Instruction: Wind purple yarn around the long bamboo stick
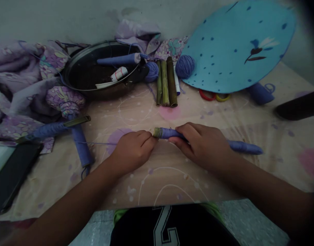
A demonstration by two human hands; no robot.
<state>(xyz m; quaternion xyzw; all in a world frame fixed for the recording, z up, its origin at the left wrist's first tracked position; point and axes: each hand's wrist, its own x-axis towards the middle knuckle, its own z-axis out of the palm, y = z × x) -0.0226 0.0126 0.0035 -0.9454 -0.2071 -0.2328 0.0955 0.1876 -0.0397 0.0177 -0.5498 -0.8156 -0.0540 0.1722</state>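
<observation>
My right hand is closed round a stick wrapped in purple yarn that lies across the cloth-covered surface. Its bare greenish end pokes out to the left of the fingers. My left hand is pinched shut right at that end. A thin purple strand runs leftward from this hand.
Three bare green-brown sticks lie behind the hands, between two purple yarn balls. A dark metal pan holds a wrapped stick. More wrapped sticks lie left, by a phone and crumpled fabric. A blue sheet leans at back right.
</observation>
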